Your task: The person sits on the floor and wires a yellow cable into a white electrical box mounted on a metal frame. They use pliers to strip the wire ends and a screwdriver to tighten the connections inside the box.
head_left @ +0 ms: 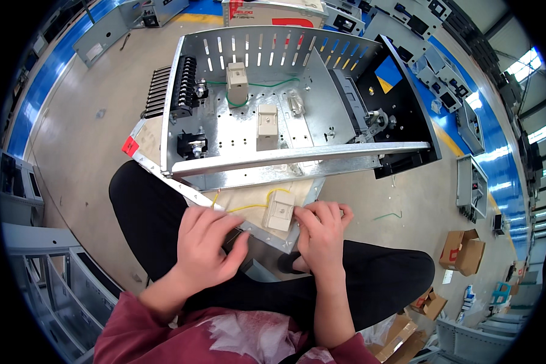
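A beige fuse holder (pixel 279 210) with a yellow wire (pixel 247 207) rests on a wooden board (pixel 232 200) with a metal-edged rim, in front of my knees. My right hand (pixel 321 238) is at its right side, fingers curled and fingertips against its edge. To its left hovers my left hand (pixel 207 250), slightly blurred, with thumb and fingers apart near the board's rim. Beyond the board stands an open sheet-metal enclosure (pixel 303 156). Inside it are two more beige blocks, one upright (pixel 237 84) with a green wire (pixel 267 84), the other nearer the middle (pixel 267 124).
Black terminal blocks (pixel 185 85) line the enclosure's left wall, and a black panel (pixel 400 109) forms its right side. Open cardboard boxes (pixel 461 252) and metal housings (pixel 471 187) stand on the floor to the right. Grey metal frames (pixel 57 285) are at the lower left.
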`<state>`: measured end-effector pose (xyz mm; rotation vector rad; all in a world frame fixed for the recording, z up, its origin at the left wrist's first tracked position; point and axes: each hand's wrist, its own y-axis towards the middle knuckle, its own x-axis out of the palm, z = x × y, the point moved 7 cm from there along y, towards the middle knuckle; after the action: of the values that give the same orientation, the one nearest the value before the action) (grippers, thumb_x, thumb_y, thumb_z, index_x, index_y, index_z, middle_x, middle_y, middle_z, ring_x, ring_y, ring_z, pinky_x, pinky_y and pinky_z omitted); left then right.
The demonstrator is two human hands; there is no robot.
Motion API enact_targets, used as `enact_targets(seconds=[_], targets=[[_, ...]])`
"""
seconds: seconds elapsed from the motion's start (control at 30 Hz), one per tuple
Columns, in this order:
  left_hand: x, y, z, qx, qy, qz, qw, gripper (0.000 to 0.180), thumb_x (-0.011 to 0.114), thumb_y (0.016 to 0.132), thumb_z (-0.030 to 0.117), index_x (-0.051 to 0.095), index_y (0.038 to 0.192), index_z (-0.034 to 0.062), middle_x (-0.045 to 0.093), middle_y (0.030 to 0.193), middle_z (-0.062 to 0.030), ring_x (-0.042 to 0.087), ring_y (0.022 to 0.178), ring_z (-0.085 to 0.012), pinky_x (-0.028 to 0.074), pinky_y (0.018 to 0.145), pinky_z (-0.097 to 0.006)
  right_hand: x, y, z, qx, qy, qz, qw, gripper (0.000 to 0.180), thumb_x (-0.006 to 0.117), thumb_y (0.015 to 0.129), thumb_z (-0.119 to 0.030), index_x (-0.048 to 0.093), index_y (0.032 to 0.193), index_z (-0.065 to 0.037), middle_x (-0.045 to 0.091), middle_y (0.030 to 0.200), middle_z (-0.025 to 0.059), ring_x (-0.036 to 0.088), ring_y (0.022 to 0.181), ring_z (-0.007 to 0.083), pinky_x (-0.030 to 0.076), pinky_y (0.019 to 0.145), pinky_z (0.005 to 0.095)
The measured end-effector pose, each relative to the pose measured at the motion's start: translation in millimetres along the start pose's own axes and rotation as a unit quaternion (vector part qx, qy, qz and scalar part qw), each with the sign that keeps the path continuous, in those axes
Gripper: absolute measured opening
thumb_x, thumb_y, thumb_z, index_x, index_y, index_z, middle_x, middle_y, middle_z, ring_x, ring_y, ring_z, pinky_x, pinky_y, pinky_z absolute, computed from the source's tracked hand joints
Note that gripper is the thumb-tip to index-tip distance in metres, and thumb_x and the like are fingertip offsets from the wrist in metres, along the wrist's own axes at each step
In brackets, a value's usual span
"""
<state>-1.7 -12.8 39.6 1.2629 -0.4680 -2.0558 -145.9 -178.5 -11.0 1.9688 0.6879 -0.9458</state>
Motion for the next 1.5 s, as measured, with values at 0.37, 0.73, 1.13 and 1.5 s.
enact_targets(seconds=[0.37,0.73,1.13,1.5], targets=[[54.1,46.1,-15.0,-0.026,0.049,-0.343,0.938,0.018,0.077,0.094,0.018,0.074,0.101,0.0022,0.074,0.086,-0.0127,0.07,0.095,-0.0336,0.05,0.094,-0.044,-10.2,26.0,3.1,-0.052,0.012,-0.01,0.998,0.017,0.081,0.088,-0.013,0.079,0.105,-0.016,0.067,0.101,-0.002,0.064,0.106,0.0223,0.037,0.11,0.0516],[71.3,59.7,-28.8,-0.144,-0.072,-0.419,0.894,0.059,0.079,0.092,0.012,0.061,0.146,-0.0022,0.075,0.09,-0.0213,0.074,0.089,-0.0426,0.058,0.083,-0.052,-8.7,21.6,12.1,-0.045,0.021,0.015,0.999,0.022,0.09,0.084,-0.029,0.077,0.097,-0.016,0.066,0.096,-0.0022,0.063,0.101,0.0219,0.038,0.107,0.0515],[78.6,72.1,-37.3,-0.167,-0.072,-0.456,0.871,0.067,0.075,0.088,0.0,0.061,0.154,-0.0002,0.076,0.09,-0.019,0.074,0.078,-0.0302,0.058,0.076,-0.04,-8.2,30.2,15.2,-0.025,0.061,-0.059,0.996,0.017,0.086,0.089,-0.026,0.076,0.096,-0.014,0.063,0.094,-0.0004,0.062,0.1,0.0223,0.039,0.109,0.0516],[76.1,69.5,-26.7,-0.324,-0.13,-0.486,0.801,0.062,0.076,0.088,0.002,0.062,0.149,0.0008,0.078,0.093,-0.0198,0.077,0.08,-0.0291,0.059,0.075,-0.038,2.1,34.2,14.8,-0.021,0.137,-0.132,0.981,0.026,0.078,0.096,-0.019,0.08,0.121,-0.01,0.064,0.101,0.0022,0.063,0.106,0.0232,0.036,0.115,0.0516]])
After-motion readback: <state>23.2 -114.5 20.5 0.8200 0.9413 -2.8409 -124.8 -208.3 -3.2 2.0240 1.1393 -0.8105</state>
